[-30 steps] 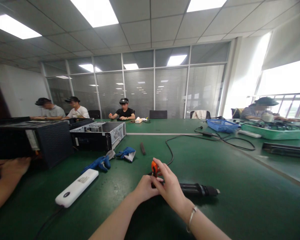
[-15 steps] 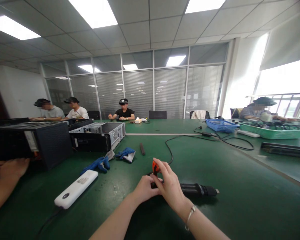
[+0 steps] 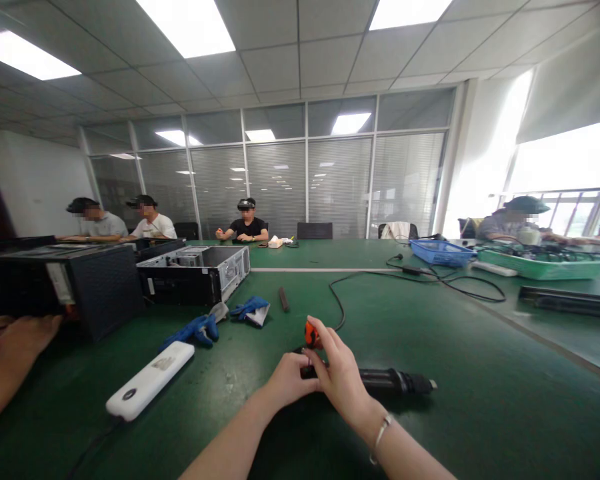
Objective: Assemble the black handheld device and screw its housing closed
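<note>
A black corded power tool, shaped like an electric screwdriver [image 3: 387, 381], lies on the green table with its narrow tip pointing right. My left hand [image 3: 291, 378] is closed around its rear end. Above that end, my right hand [image 3: 341, 373] grips a small screwdriver with an orange-and-black handle [image 3: 312, 333]. The handle stands upright between fingers and thumb, its thin shaft pointing down at the black tool. My fingers hide most of the spot where they meet. A black cord [image 3: 341, 308] runs across the table behind my hands.
Left of me are a white power strip [image 3: 151, 381], blue gloves [image 3: 200, 329], a dark bar [image 3: 284, 299] and open computer cases [image 3: 180, 283]. A co-worker's hand [image 3: 27, 341] touches the nearer case [image 3: 111, 293]. Blue [image 3: 443, 254] and green baskets [image 3: 545, 267] stand at right.
</note>
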Demonstrator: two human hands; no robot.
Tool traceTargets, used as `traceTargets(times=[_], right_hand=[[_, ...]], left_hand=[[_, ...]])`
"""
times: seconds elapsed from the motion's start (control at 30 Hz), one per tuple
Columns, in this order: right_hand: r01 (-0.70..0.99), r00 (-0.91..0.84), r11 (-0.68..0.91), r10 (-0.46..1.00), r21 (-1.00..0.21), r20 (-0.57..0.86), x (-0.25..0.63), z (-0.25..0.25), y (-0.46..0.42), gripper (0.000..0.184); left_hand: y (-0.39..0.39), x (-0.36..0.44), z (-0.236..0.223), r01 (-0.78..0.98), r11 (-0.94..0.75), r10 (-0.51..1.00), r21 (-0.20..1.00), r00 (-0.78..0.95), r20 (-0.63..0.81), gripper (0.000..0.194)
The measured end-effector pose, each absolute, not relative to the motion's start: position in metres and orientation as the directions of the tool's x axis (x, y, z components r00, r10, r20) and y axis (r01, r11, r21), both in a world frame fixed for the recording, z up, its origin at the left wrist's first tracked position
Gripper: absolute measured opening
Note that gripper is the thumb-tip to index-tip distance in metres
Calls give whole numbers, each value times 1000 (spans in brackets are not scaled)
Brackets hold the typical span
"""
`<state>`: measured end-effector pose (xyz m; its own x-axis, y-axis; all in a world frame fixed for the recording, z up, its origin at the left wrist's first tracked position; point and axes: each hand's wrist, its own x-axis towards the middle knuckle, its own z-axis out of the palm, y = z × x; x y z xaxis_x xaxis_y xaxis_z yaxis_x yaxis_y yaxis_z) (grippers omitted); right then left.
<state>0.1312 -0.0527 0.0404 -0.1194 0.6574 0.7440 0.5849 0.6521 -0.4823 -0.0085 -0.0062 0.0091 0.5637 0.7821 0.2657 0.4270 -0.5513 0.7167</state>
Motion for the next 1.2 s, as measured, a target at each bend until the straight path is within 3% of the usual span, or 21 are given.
traceTargets(times=[0.2,0.43,0.6,0.73,0.93,1.2], right_hand=[[550,-164,688,644,-473,747,130,42,-57,64],[557,-143,654,683,-512,716,132,39,-54,61],[517,-194,678,688,-523,700,131,43,-58,60],[555,-130,643,694,-528,708,131,44,-58,53],[497,-190,692,676,-523,712,130,43,-60,60],[558,-93,676,627,-481,773,131,43,-56,43]], left_hand=[[-10,-8,15,307,-598,718,740,616,324,21],[-6,-8,9,458,-558,790,692,549,274,19],[-8,-8,11,350,-598,734,722,600,318,13],[-7,-8,12,415,-563,770,715,577,272,16],[-9,-8,15,350,-613,723,708,611,323,13],[-10,-7,15,427,-546,778,721,577,249,20]])
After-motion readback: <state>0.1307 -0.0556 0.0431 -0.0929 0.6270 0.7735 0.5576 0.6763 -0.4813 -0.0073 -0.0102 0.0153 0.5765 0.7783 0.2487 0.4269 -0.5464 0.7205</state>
